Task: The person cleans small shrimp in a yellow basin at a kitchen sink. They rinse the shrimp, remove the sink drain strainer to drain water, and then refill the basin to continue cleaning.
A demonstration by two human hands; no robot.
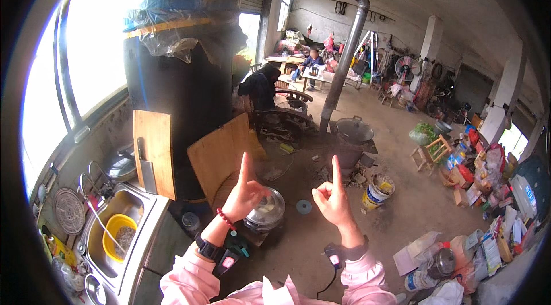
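Observation:
Both hands are raised in front of me with the index fingers pointing up, the other fingers folded. My left hand (pixel 245 197) holds nothing; it wears a red bead bracelet (pixel 225 220) and a black wrist strap, and overlaps the view of a lidded metal pot (pixel 271 210) standing low behind it. My right hand (pixel 335 199) is likewise without any object, with a strapped device (pixel 334 255) and a cable at its wrist. Between the hands, farther off, a pale blue disc (pixel 304 207) lies on the floor. Wooden boards (pixel 217 150) lean behind my left hand.
At the left is a metal sink (pixel 140 201) with a yellow basin (pixel 107 236); a cleaver (pixel 147 176) rests against an upright cutting board (pixel 165 154). Ahead are a stovepipe (pixel 344 64), a lidded wok (pixel 354 130) and a bucket (pixel 375 195). Clutter lines the right; a person (pixel 313 62) sits far back.

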